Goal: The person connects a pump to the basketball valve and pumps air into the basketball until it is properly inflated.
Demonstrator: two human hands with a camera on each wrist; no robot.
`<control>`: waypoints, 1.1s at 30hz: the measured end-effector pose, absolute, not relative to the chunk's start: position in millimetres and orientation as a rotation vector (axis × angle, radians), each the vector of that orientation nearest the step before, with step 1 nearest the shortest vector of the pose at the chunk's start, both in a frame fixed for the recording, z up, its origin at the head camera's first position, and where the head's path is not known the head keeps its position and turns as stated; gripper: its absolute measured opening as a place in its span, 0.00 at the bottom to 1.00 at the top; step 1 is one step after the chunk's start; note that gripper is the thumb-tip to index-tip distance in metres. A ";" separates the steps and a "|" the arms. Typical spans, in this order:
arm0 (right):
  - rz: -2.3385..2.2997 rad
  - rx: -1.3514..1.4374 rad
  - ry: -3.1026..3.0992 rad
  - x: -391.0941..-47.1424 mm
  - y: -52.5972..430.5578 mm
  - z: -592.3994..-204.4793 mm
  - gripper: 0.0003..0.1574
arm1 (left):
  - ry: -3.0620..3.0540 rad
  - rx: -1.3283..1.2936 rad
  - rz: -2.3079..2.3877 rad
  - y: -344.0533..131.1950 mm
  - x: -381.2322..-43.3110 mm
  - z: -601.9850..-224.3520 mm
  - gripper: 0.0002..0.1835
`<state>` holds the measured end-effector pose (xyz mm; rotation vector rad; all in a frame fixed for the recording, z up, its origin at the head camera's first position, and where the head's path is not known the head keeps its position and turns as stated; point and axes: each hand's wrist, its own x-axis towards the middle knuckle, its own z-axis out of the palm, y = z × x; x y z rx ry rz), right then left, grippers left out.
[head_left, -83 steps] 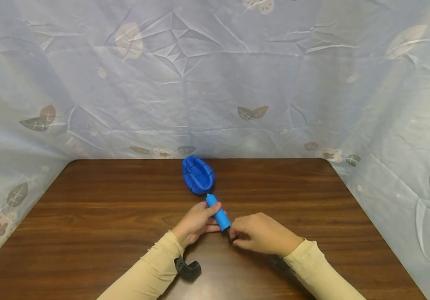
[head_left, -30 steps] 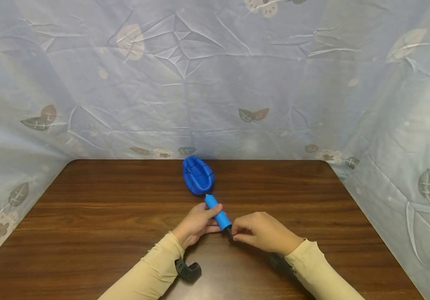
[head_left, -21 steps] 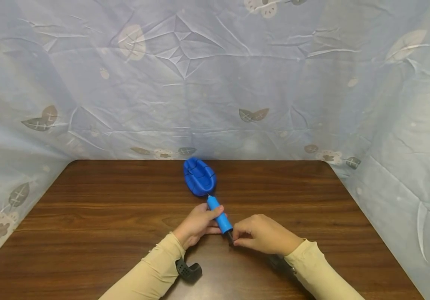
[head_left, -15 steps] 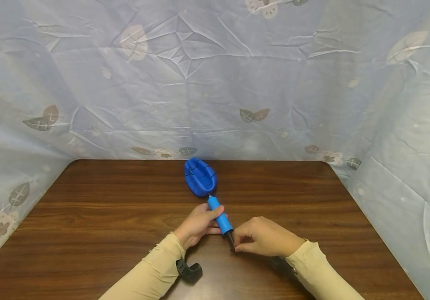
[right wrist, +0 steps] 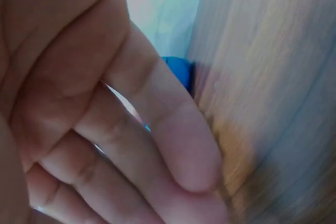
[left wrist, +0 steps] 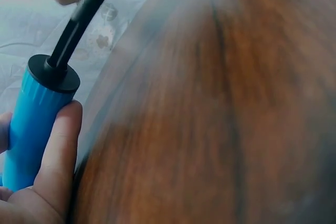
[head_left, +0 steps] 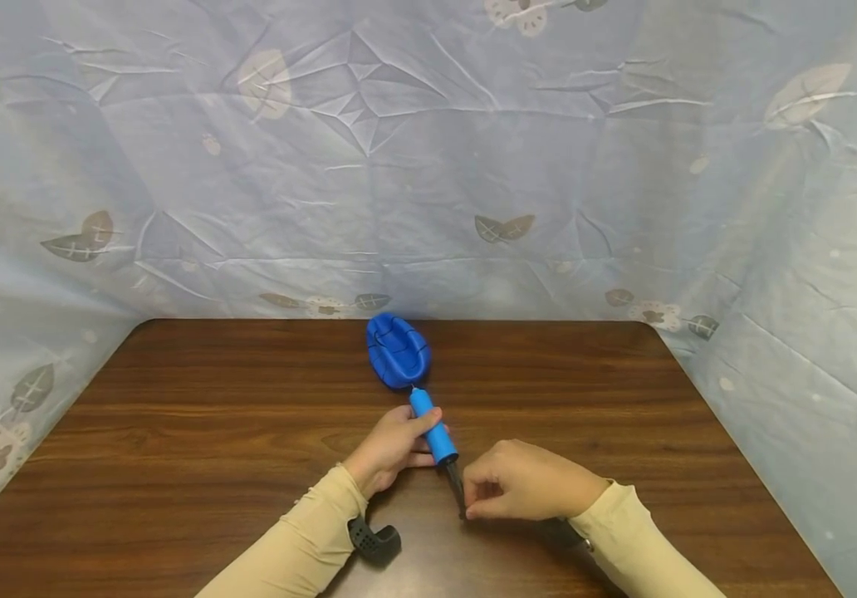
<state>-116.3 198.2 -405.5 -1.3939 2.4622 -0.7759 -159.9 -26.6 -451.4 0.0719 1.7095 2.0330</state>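
A hand-held ball pump with a light blue barrel (head_left: 440, 446) lies slanted over the table. Its thin needle meets the near end of a dented, underinflated dark blue ball (head_left: 399, 353) with black lines. My left hand (head_left: 389, 448) grips the barrel, thumb on top and fingers beneath. A long stretch of black plunger rod (left wrist: 76, 32) stands out from the barrel's black cap in the left wrist view. My right hand (head_left: 529, 482), fingers curled, holds the rod's near end; the handle itself is hidden. Curled fingers (right wrist: 184, 145) fill most of the right wrist view.
The brown wood-grain table (head_left: 212, 399) extends on both sides of the hands. Behind it and at both sides hangs a pale grey-blue curtain (head_left: 428, 208) with leaf and flower prints. A black strap piece (head_left: 374, 541) sticks out from the left wrist.
My right hand has pulled back toward me, drawing more of the black plunger rod out of the barrel. My left hand and the ball have stayed almost in place.
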 end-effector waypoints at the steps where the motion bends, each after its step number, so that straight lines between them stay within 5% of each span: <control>1: -0.757 -1.387 2.489 -116.8 197.8 -405.6 0.09 | 1.715 0.068 2.033 -26.7 -159.9 -451.7 0.22; 33: -0.772 -1.303 2.744 -122.7 195.3 -414.2 0.07 | 1.690 0.104 2.018 -27.6 -161.3 -452.5 0.26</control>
